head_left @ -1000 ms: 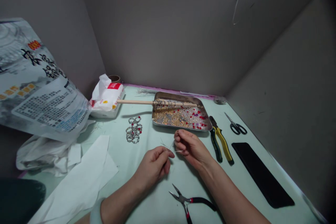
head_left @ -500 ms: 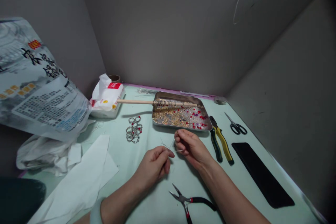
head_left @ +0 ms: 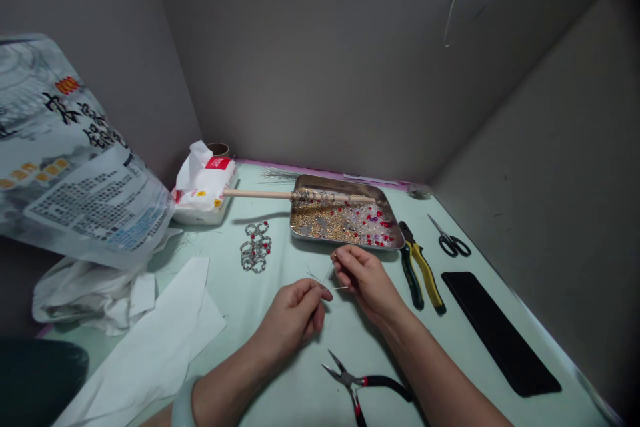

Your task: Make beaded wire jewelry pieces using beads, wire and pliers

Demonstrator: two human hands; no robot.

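Observation:
Thin metal wires [head_left: 326,275] run between my two hands, in front of the bead tray [head_left: 345,242]. My left hand [head_left: 295,307] is closed, pinching the wires between thumb and forefinger. Thumb and forefinger of my right hand [head_left: 363,277] pinch a tiny thing at the upper end of a wire; it looks like a bead, but is too small to be sure. Gold, clear and red beads [head_left: 367,220] fill the tray, and a wooden stick [head_left: 257,194] wound with beaded wire rests across it. Several beaded wire rings [head_left: 256,247] lie left of my hands.
Black-handled pliers [head_left: 350,380] lie open close below my hands. Yellow-green pliers [head_left: 419,267], scissors [head_left: 453,240] and a black flat pouch [head_left: 500,333] are on the right. A tissue pack [head_left: 205,187], white paper [head_left: 155,340] and a large printed bag [head_left: 85,167] stand left.
My right hand has shifted very slightly up and left at the fingertips. The left hand stays where it was, and the wires remain between both hands.

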